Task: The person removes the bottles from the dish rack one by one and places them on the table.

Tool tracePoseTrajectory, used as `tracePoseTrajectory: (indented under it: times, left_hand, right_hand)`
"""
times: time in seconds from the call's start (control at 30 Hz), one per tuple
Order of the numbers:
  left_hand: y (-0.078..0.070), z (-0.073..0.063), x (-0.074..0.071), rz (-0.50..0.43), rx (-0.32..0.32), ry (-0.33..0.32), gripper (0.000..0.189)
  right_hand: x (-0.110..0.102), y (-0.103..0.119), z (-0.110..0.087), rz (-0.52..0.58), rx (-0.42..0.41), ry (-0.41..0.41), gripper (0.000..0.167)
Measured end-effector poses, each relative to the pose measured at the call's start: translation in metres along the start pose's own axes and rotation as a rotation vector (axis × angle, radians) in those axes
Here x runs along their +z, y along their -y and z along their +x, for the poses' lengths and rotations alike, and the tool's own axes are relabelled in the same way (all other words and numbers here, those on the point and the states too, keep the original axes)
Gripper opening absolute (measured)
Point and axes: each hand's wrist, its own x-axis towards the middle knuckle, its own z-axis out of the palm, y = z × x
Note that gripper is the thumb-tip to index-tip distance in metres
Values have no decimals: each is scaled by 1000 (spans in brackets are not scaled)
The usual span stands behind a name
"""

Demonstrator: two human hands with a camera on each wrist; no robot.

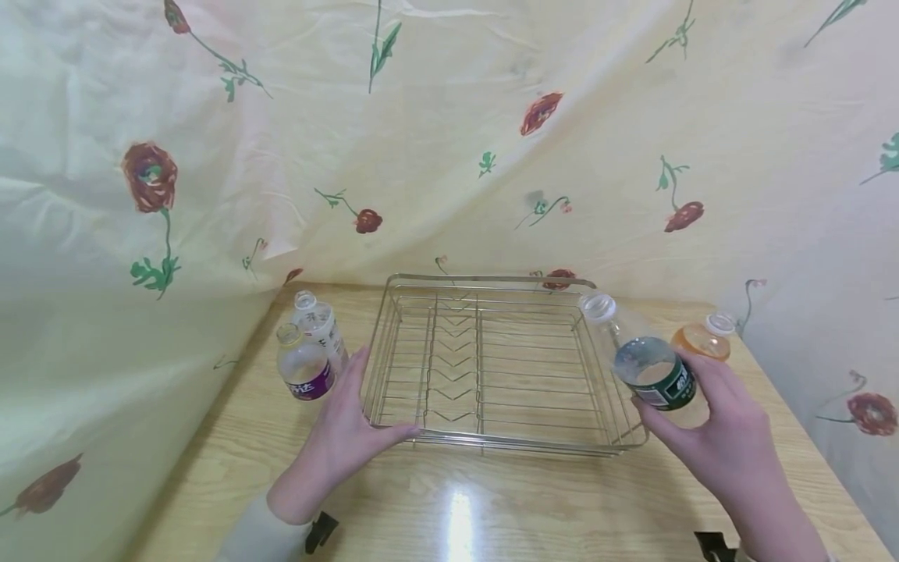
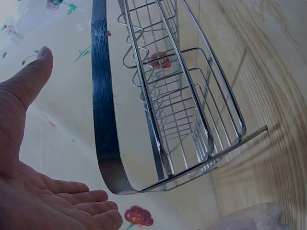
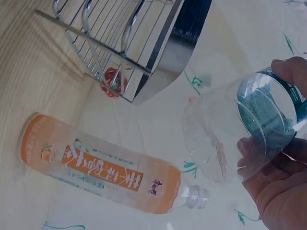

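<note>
My right hand (image 1: 726, 437) grips a clear plastic bottle with a dark green label (image 1: 660, 378) around its lower part, tilted over the right side of a metal wire rack (image 1: 534, 446). Its white neck leans toward the rack's far right corner. In the right wrist view, the fingers (image 3: 283, 191) and thumb wrap the labelled end. My left hand (image 1: 344, 433) is spread beside the rack's front left corner, holding nothing. The left wrist view has its palm (image 2: 43, 206) facing the rack's frame, with a gap between them.
Left of the rack stand a purple-labelled bottle (image 1: 309, 375) and a clear bottle with a white label (image 1: 321, 324). An orange-labelled bottle (image 3: 103, 165) stands right of the rack. Flowered cloth (image 1: 449, 156) hangs behind and beside the wooden table (image 1: 534, 507).
</note>
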Motion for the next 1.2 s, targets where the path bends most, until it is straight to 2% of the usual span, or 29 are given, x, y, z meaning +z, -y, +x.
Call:
tracePoseTrajectory:
  times: [0.1, 0.23, 0.47, 0.7, 1.2]
  left_hand:
    - [3, 0, 0, 0, 8, 4, 137]
    - [5, 1, 1, 0, 14, 8, 137]
    - [7, 1, 0, -3, 0, 9, 137]
    - [9, 2, 0, -10, -12, 10, 138]
    - [17, 2, 3, -49, -42, 22, 138]
  right_hand:
    - [-3, -3, -3, 7, 49, 29, 74]
    - [-5, -6, -6, -9, 86, 66, 81]
    - [-5, -7, -10, -7, 76, 17, 87]
    - [-6, -11, -14, -14, 116, 14, 81]
    - [-4, -16, -21, -4, 110, -48, 77]
